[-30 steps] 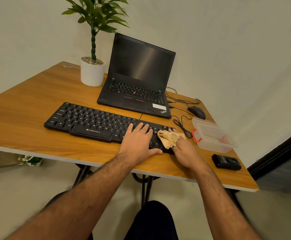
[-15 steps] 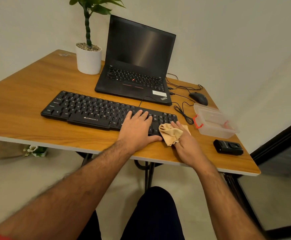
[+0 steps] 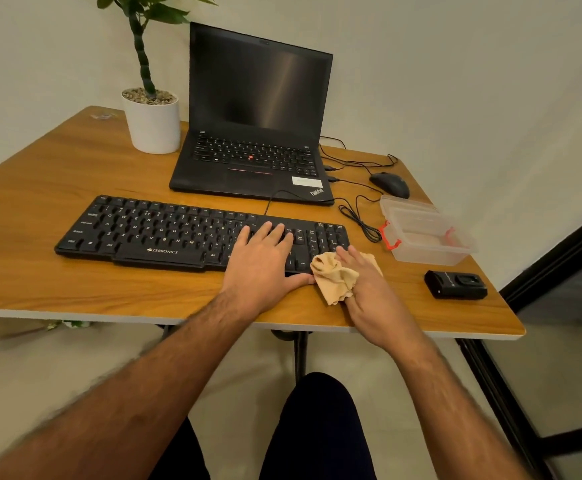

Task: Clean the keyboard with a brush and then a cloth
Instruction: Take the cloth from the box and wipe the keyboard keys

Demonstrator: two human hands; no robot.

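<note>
We see the black keyboard [image 3: 192,233] lying along the front of the wooden surface [image 3: 33,202], its cable running back toward the open laptop [image 3: 251,133]. Our left hand [image 3: 260,268] lies flat on the keyboard's right part, fingers [image 3: 269,232] straight and spread over the keys, thumb along its front edge. Our right hand [image 3: 369,289] presses the bunched tan cloth [image 3: 333,277] against the keyboard's right front corner, fingers extended over it while the thumb seems tucked into the folds. A clear plastic box [image 3: 424,237] sits to the right.
</note>
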